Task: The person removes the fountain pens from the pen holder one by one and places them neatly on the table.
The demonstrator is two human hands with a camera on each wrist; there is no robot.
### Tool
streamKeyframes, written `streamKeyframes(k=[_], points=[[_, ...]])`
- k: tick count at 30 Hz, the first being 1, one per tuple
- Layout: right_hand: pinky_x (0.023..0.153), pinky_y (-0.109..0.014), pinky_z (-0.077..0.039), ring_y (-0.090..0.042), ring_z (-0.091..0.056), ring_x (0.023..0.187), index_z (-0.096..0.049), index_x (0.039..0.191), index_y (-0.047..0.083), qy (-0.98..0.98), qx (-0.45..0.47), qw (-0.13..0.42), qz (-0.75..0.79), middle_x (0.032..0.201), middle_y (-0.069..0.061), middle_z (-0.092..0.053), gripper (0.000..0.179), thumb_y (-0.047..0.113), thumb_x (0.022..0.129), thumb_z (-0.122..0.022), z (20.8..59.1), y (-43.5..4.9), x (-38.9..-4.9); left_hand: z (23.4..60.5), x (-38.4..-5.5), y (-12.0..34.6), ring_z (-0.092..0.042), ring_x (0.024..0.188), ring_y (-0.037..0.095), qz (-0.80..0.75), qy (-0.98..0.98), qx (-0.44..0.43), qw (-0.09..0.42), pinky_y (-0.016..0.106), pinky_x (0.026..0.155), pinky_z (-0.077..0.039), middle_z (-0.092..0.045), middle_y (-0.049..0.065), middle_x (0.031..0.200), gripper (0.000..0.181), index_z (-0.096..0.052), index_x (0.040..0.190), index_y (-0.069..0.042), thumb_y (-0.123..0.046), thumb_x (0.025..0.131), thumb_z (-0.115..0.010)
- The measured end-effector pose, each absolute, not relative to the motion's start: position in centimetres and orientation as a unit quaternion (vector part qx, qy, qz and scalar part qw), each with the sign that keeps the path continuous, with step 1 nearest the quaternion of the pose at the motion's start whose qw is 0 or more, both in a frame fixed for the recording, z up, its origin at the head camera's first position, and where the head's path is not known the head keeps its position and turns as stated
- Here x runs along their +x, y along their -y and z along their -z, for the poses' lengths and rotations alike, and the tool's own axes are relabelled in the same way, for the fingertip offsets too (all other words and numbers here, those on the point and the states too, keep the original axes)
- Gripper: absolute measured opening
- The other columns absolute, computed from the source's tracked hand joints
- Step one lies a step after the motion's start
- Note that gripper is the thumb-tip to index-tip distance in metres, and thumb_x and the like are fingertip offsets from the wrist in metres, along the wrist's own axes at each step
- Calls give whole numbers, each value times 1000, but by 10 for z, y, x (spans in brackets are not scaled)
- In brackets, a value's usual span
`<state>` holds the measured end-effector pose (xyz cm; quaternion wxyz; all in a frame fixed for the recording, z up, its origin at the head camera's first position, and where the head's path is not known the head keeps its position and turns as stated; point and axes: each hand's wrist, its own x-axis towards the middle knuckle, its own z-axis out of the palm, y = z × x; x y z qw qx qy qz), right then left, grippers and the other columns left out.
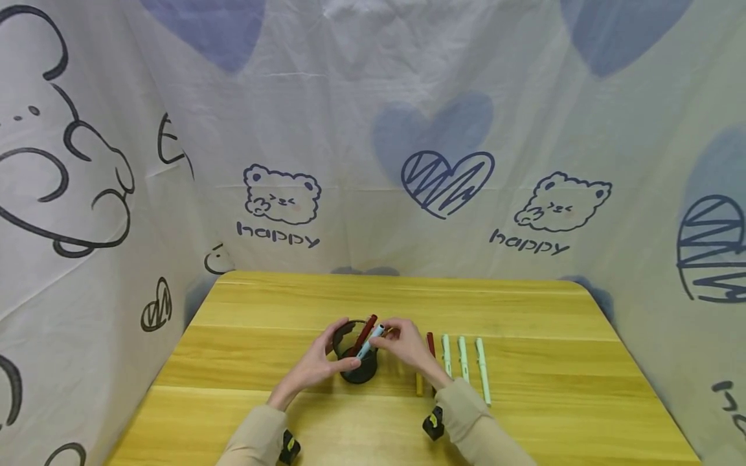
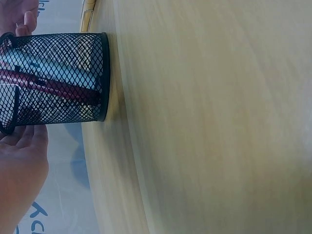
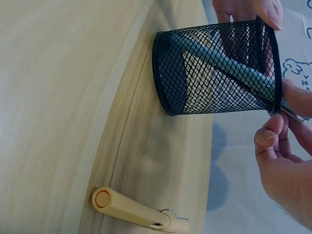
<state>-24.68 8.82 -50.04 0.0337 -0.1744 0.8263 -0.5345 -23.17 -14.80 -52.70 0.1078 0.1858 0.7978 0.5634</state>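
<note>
A black mesh pen cup (image 1: 358,373) stands upright on the table, gripped near its rim by my left hand (image 1: 317,362), thumb on the near side and fingers on the far side. Inside it lean a dark red pen (image 1: 364,333) and a light blue pen (image 1: 371,342). My right hand (image 1: 406,343) pinches the upper end of the blue pen at the rim. Through the mesh (image 3: 219,105), the right wrist view shows the blue pen's lower end down at the cup's base. The left wrist view shows the red pen (image 2: 53,88) slanting beside it.
Right of the cup, a yellow pen (image 1: 419,385) and another dark red pen (image 1: 430,344) lie partly hidden by my right arm. Three pale green pens (image 1: 482,369) lie in a row farther right. A printed curtain (image 1: 361,226) hangs behind the wooden table (image 1: 553,362).
</note>
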Motion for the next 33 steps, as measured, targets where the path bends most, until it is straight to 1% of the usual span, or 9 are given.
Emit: streamKeyframes(k=[4,8,11,17,20,26,29,33], points=[[63,-21,-49,-11,-59,72,-74,100,2,-825,-162,24,541,91,-15,-70,16,14,90,-76,498,-87,-244,527,-231,148,-31,149,45,-566,-797,184,106,67,119,-27,-36,14,162,89,-25,160,-14,-26,90,-77],[66,-21,-49,-11,-61,79,-73,97,2,-810,-144,20,569,96,-17,-69,13,13,92,-74,498,-86,-243,526,-231,148,-32,149,46,-565,-798,181,104,68,118,-27,-35,15,162,90,-25,160,-13,-27,89,-78],[67,-21,-48,-11,-61,82,-72,98,0,-796,-128,13,591,99,-18,-69,13,12,93,-72,499,-86,-241,525,-231,148,-32,149,45,-563,-800,178,102,67,118,-28,-36,14,162,90,-26,160,-13,-27,88,-79],[63,-21,-48,-6,-59,72,-69,106,-5,-744,-86,12,662,95,-20,-69,18,11,97,-67,500,-86,-236,525,-232,148,-32,150,42,-557,-806,172,101,65,120,-28,-37,13,162,91,-28,160,-15,-29,87,-81],[63,-21,-50,-7,-60,71,-68,107,-7,-716,-78,10,693,96,-24,-69,20,11,98,-66,502,-88,-236,525,-232,147,-32,150,41,-555,-807,171,101,64,120,-28,-36,13,162,92,-28,160,-16,-30,86,-81],[65,-23,-56,-9,-65,74,-60,112,-11,-668,-85,3,739,111,-35,-67,23,8,100,-61,505,-93,-232,523,-231,146,-32,150,42,-559,-805,169,102,65,120,-28,-35,13,163,92,-28,159,-16,-29,86,-81],[65,-21,-57,-9,-66,74,-57,112,-11,-646,-79,5,759,112,-33,-68,21,8,101,-59,504,-95,-228,524,-231,145,-32,149,43,-562,-803,172,101,66,119,-28,-35,14,162,91,-29,159,-14,-28,86,-81],[69,-23,-59,-10,-67,75,-54,112,-10,-626,-82,9,775,106,-16,-75,24,11,103,-58,504,-101,-224,524,-231,146,-32,149,44,-563,-800,182,100,67,118,-28,-36,16,162,90,-29,159,-11,-24,86,-80]])
